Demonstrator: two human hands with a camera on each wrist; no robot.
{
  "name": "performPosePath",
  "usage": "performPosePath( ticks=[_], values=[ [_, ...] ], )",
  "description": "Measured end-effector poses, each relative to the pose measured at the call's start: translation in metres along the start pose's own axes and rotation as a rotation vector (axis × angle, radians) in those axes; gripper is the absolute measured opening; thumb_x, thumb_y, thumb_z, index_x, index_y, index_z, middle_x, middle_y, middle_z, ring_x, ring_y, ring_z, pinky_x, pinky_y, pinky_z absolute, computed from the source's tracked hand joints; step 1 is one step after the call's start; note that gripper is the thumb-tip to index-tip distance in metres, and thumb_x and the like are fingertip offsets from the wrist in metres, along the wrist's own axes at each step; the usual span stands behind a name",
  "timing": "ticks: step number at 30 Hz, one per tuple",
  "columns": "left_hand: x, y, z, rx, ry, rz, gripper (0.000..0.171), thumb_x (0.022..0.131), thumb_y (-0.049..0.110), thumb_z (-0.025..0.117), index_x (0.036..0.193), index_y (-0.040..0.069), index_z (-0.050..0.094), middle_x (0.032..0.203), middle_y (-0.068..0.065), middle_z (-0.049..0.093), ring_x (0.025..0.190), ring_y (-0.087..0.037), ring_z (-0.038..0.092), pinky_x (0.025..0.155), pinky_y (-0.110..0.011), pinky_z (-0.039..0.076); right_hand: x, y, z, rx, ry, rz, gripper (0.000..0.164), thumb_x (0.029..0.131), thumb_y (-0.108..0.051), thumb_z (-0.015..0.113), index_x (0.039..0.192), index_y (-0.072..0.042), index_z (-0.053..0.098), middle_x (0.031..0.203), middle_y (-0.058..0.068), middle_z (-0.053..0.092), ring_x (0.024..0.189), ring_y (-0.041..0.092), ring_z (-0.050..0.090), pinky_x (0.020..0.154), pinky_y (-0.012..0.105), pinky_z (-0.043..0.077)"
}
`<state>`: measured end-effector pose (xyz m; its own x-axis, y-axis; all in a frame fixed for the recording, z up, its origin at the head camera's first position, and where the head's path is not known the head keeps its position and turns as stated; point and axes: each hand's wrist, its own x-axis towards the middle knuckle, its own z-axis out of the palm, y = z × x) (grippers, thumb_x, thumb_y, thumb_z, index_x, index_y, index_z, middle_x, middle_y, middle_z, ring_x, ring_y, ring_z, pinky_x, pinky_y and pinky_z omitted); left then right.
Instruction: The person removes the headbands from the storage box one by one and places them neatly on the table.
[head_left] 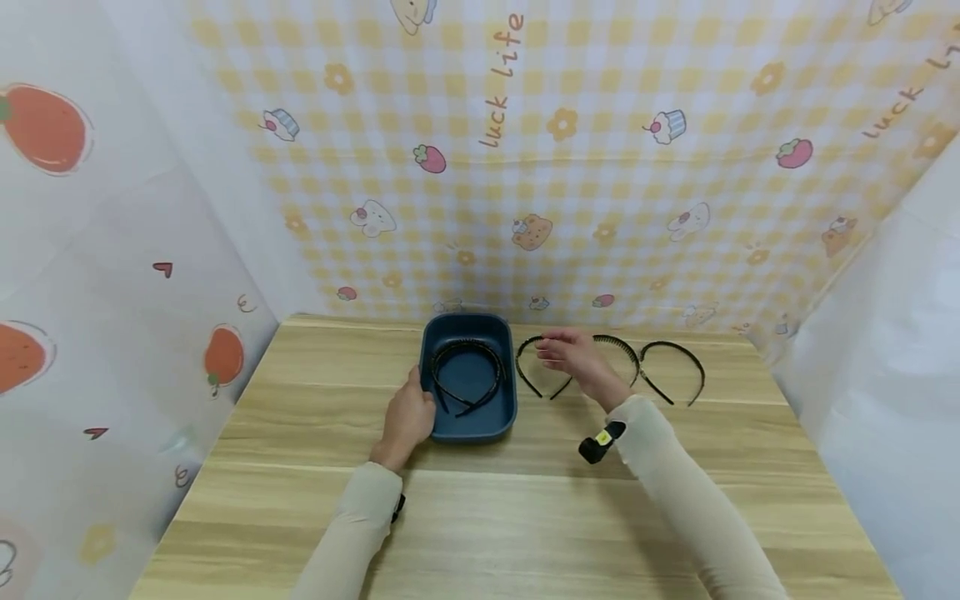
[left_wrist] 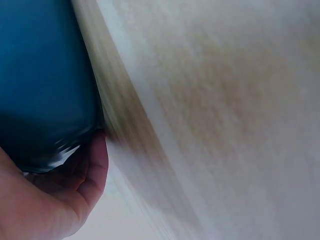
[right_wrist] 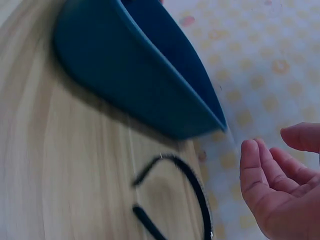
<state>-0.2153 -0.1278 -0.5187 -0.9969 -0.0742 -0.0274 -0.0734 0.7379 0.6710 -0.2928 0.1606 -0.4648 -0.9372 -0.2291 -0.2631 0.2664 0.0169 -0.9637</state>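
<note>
A dark blue plastic bin [head_left: 468,435] stands at the back middle of the table, with black headbands [head_left: 495,362] lying overlapped inside. My left hand [head_left: 410,412] grips the bin's left side; in the left wrist view its curled fingers [left_wrist: 97,165] lie against the bin's wall. To the right of the bin, my right hand [head_left: 573,358] hovers over a row of black headbands, holding nothing. Its fingers [right_wrist: 252,172] are loosely bent and the thumb stands apart. The nearest headband [head_left: 519,367] is partly behind that hand, as is the toothed middle headband [head_left: 630,350].
Another black headband [head_left: 702,371] lies at the right end of the row. The wooden table [head_left: 487,525] meets a yellow-checked cloth [head_left: 585,192] at its back edge. White printed sheets [head_left: 180,208] stand at the sides.
</note>
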Motion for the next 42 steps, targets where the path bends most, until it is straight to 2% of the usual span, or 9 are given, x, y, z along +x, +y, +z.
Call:
performPosePath(
  ticks=[5, 12, 16, 23, 27, 33, 38, 42],
  values=[
    [0.000, -0.001, 0.003, 0.004, 0.003, 0.001, 0.056, 0.091, 0.011, 0.040, 0.142, 0.000, 0.019, 0.055, -0.004, 0.046, 0.042, -0.016, 0.040, 0.040, -0.029, 0.031, 0.004, 0.000, 0.021, 0.012, -0.048, -0.009, 0.038, 0.092, -0.010, 0.048, 0.128, 0.005, 0.042, 0.123, 0.025, 0.048, 0.113, 0.037, 0.047, 0.092, 0.043, 0.040],
    [0.002, -0.002, 0.003, 0.011, 0.020, 0.003, 0.055, 0.091, 0.011, 0.039, 0.141, 0.000, 0.021, 0.056, -0.005, 0.048, 0.042, -0.017, 0.041, 0.040, -0.030, 0.032, 0.010, -0.006, 0.049, 0.028, -0.138, -0.003, 0.043, 0.093, -0.007, 0.046, 0.132, 0.008, 0.036, 0.132, 0.028, 0.039, 0.118, 0.038, 0.042, 0.096, 0.043, 0.036],
    [0.002, -0.003, 0.004, 0.006, 0.019, 0.005, 0.055, 0.091, 0.011, 0.039, 0.142, 0.001, 0.020, 0.055, -0.004, 0.047, 0.041, -0.017, 0.040, 0.040, -0.029, 0.032, 0.013, -0.007, 0.065, -0.073, -0.150, -0.001, 0.043, 0.092, -0.009, 0.048, 0.132, 0.005, 0.037, 0.134, 0.023, 0.038, 0.120, 0.033, 0.041, 0.098, 0.041, 0.034],
    [0.002, -0.002, 0.004, -0.003, 0.017, 0.006, 0.056, 0.091, 0.011, 0.040, 0.142, 0.000, 0.019, 0.053, -0.003, 0.045, 0.040, -0.016, 0.039, 0.039, -0.029, 0.030, 0.019, -0.005, 0.088, -0.245, -0.074, 0.074, 0.051, 0.088, -0.021, 0.056, 0.133, -0.003, 0.040, 0.131, 0.012, 0.042, 0.118, 0.025, 0.042, 0.099, 0.043, 0.032],
    [0.001, -0.001, 0.003, -0.007, 0.015, -0.004, 0.056, 0.091, 0.011, 0.039, 0.142, 0.001, 0.019, 0.053, -0.003, 0.045, 0.039, -0.016, 0.039, 0.039, -0.029, 0.031, 0.023, 0.000, 0.097, -0.392, -0.049, 0.034, 0.054, 0.087, -0.026, 0.057, 0.134, -0.005, 0.039, 0.136, 0.013, 0.038, 0.120, 0.027, 0.040, 0.096, 0.043, 0.034],
    [0.001, -0.002, 0.004, -0.009, 0.009, -0.015, 0.055, 0.091, 0.012, 0.039, 0.142, 0.002, 0.019, 0.055, -0.004, 0.047, 0.042, -0.017, 0.042, 0.041, -0.029, 0.033, 0.027, 0.010, 0.108, -0.631, -0.055, -0.043, 0.057, 0.087, -0.028, 0.057, 0.136, -0.007, 0.035, 0.138, 0.011, 0.036, 0.122, 0.029, 0.039, 0.093, 0.044, 0.037],
    [0.002, -0.003, 0.005, -0.010, 0.002, -0.019, 0.056, 0.092, 0.013, 0.039, 0.142, 0.002, 0.018, 0.056, -0.004, 0.047, 0.042, -0.017, 0.042, 0.041, -0.029, 0.033, 0.035, 0.013, 0.112, -0.650, -0.036, 0.010, 0.056, 0.088, -0.026, 0.056, 0.136, -0.007, 0.035, 0.137, 0.011, 0.038, 0.117, 0.029, 0.044, 0.092, 0.044, 0.039],
    [0.001, -0.002, 0.005, -0.009, 0.014, -0.016, 0.056, 0.091, 0.012, 0.040, 0.142, 0.002, 0.020, 0.057, -0.004, 0.047, 0.044, -0.017, 0.043, 0.043, -0.029, 0.034, 0.039, 0.015, 0.114, -0.628, -0.024, 0.014, 0.055, 0.088, -0.023, 0.056, 0.136, -0.005, 0.035, 0.135, 0.014, 0.040, 0.114, 0.029, 0.047, 0.090, 0.044, 0.040]
  ],
)
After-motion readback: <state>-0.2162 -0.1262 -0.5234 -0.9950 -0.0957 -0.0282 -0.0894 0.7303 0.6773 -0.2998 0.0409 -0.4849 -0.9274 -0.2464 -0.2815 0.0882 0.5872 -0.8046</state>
